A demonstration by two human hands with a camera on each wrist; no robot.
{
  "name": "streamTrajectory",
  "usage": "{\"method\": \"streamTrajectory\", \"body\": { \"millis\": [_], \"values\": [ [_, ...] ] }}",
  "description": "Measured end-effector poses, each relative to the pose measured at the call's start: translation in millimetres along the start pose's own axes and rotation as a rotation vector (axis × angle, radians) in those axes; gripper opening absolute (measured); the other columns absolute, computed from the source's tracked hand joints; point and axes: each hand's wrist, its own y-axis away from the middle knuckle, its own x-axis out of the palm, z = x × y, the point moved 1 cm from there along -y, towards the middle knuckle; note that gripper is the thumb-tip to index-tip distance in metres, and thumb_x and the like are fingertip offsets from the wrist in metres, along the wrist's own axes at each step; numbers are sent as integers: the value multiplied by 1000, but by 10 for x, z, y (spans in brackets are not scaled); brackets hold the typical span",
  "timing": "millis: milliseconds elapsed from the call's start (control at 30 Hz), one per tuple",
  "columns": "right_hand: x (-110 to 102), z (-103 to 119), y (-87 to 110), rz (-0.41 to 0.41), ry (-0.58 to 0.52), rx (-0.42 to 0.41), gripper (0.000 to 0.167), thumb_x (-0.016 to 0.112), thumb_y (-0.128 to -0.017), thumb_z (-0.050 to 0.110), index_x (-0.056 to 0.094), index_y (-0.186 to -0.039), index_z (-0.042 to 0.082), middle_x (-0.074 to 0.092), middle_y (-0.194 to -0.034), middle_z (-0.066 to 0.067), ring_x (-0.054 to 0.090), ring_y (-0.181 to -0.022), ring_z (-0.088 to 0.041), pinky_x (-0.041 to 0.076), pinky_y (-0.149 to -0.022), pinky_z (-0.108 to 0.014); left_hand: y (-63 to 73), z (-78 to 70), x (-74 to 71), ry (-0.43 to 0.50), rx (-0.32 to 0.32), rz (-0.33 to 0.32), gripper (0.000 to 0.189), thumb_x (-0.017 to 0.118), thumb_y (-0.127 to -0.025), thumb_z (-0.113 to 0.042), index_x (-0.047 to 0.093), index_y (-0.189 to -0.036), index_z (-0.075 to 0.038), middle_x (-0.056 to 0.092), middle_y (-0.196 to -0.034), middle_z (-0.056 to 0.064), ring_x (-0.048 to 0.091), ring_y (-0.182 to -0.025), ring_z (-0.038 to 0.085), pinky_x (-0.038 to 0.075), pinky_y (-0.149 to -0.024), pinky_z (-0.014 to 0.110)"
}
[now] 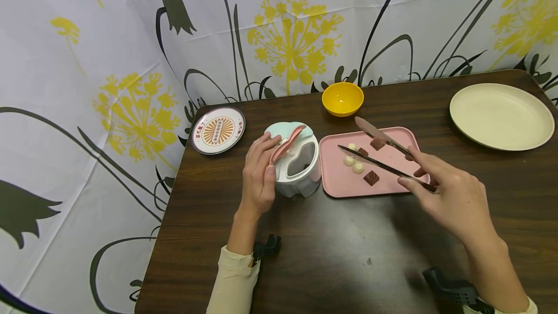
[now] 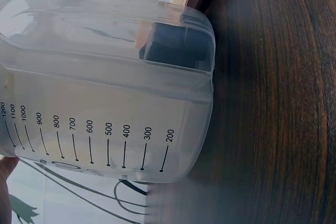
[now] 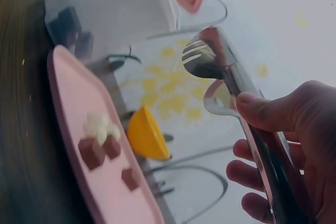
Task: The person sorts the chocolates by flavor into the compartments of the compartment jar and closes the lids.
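Head view shows me the right hand [image 1: 457, 202] over the right side of the pink tray [image 1: 394, 183], thumb and fingers pinching the tongs [image 3: 239, 80]. Their two arms stand apart above the white balls [image 1: 358, 167] and chocolate squares [image 1: 371, 178]. The left hand [image 1: 259, 176] is at the jug [image 1: 301, 186], fingers on its lid [image 1: 279, 129] beside the raised pink flap [image 1: 288, 145]; whether it pinches that flap, I cannot tell.

Right wrist view gives me the tong ends, one slotted like a fork, the other rounded. Left wrist view adds measuring marks [image 2: 89, 127] on the jug's wall and dark blocks [image 2: 176, 45] low inside; from the head I catch just a dark bit through the opening.

The jug stands just beside the tray's left edge. I have room on the near side of both, where the worktop [image 1: 327, 246] runs toward me, and a strip right of the tray before the cream plate [image 1: 501, 115]. A yellow bowl [image 1: 342, 111] sits near the worktop's far edge, a printed plate [image 1: 218, 131] at its far left corner.
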Motion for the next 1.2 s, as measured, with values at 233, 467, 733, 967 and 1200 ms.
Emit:
{"method": "streamTrajectory", "body": {
  "millis": [233, 467, 733, 967, 1200],
  "values": [
    [-56, -274, 144, 21, 19, 200, 62, 83, -76, 22, 62, -134, 16, 73, -85, -7, 55, -58, -4, 32, -48, -37, 1, -11, -3, -5, -3, 4, 51, 31, -97, -32, 67, -116, -1, 60, -130, 12, 45, -131, 35, 24, -112, 53],
    [-69, -572, 290, 79, 88, 478, 63, 74, -86, 36, 53, -142, 16, 72, -92, -21, 61, -84, -49, 39, -61, -57, 21, 2, 6, -2, -10, 3, 51, 31, -96, -31, 67, -116, -1, 60, -130, 12, 45, -131, 35, 24, -112, 53],
    [-69, -827, 426, 159, 157, 770, 73, 64, -88, 51, 40, -149, 20, 49, -130, -34, 44, -110, -63, 35, -78, -70, -2, -16, -6, -3, -3, 7, 51, 31, -96, -31, 67, -116, -2, 60, -131, 12, 45, -132, 35, 24, -111, 53],
    [-55, -967, 499, 156, 166, 848, 75, 63, -88, 52, 38, -151, 19, 44, -135, -33, 43, -113, -63, 35, -79, -71, -1, -15, -5, -5, -7, 9, 51, 31, -96, -30, 67, -117, -2, 60, -131, 11, 45, -132, 34, 24, -112, 53],
    [-26, -1025, 555, 157, 169, 854, 78, 67, -87, 51, 37, -150, 17, 54, -125, -33, 45, -109, -64, 36, -76, -71, 19, 7, 10, -7, -7, 2, 51, 31, -97, -32, 67, -116, -1, 61, -130, 12, 45, -131, 35, 24, -112, 54]
  ]
}}
